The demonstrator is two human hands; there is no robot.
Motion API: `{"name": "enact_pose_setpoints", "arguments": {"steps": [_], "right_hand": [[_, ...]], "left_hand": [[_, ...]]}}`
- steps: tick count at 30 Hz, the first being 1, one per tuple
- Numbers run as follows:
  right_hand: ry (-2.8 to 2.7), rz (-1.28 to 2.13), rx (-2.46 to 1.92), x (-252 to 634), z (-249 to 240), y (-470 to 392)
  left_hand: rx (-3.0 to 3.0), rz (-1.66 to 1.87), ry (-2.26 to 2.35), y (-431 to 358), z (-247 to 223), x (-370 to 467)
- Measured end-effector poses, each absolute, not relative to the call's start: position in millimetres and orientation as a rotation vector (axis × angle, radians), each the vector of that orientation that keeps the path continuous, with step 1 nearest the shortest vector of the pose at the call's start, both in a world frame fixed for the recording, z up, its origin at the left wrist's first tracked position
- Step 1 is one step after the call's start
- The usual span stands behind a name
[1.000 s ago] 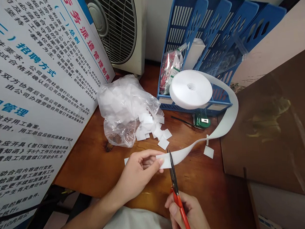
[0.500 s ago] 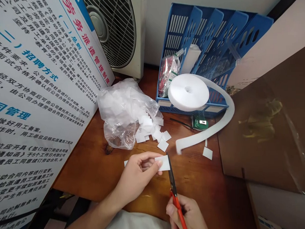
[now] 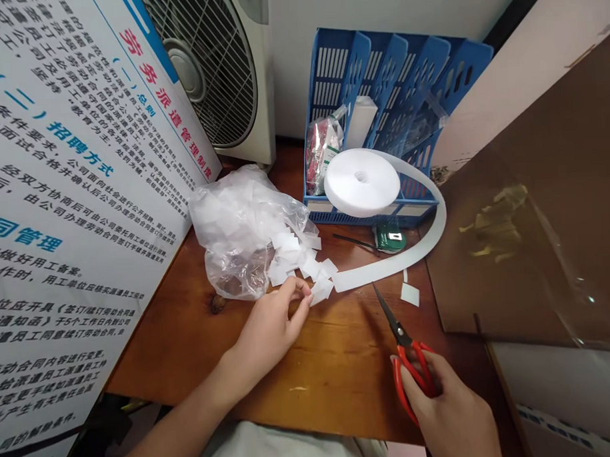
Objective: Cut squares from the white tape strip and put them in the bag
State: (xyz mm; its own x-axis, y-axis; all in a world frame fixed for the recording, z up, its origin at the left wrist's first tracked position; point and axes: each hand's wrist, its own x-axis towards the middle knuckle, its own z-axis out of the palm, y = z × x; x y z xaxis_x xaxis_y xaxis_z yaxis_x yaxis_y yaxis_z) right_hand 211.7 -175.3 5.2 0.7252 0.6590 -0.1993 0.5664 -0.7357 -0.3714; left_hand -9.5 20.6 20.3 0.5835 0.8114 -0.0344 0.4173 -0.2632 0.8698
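My left hand (image 3: pixel 275 323) is closed, thumb and forefinger pinched at the edge of a small white square piece (image 3: pixel 321 292) beside the pile of similar cut pieces (image 3: pixel 288 252). My right hand (image 3: pixel 451 403) grips red-handled scissors (image 3: pixel 406 348), blades together and pointing up and left, apart from the strip. A white strip (image 3: pixel 381 271) curves down from its roll (image 3: pixel 362 180), its loose end lying close to the pinched piece. The pile spills from a clear plastic bag (image 3: pixel 239 224).
A blue file rack (image 3: pixel 379 59) stands behind the roll, with a green tape measure (image 3: pixel 391 239) in front of it. Another white square (image 3: pixel 410 294) lies to the right. A printed board (image 3: pixel 74 196) leans left, a fan (image 3: pixel 209 72) behind it; brown cardboard (image 3: pixel 530 247) stands right.
My left hand has carried the white piece forward to the pile. My right hand has moved right with the scissors, away from the piece. The strip's loose end has settled lower, nearer the pile.
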Motion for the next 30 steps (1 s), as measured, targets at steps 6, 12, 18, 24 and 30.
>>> {"name": "enact_pose_setpoints", "arguments": {"steps": [6,12,18,24,30], "right_hand": [[-1.202,0.144,-2.452,216,-4,-165],[-1.309,0.128,-2.390,226,2,-158],[-1.307,0.024,-2.355,218,-10,-157],[-1.226,-0.157,-2.296,203,-10,-154],[-1.154,-0.209,-2.134,189,13,-144]], "left_hand": [[2.213,0.742,0.996,45,9,11],[2.312,0.701,1.129,53,7,18],[2.342,0.637,1.125,62,12,14],[1.826,0.496,0.843,54,46,6],[2.030,0.369,0.911,24,20,19]]}}
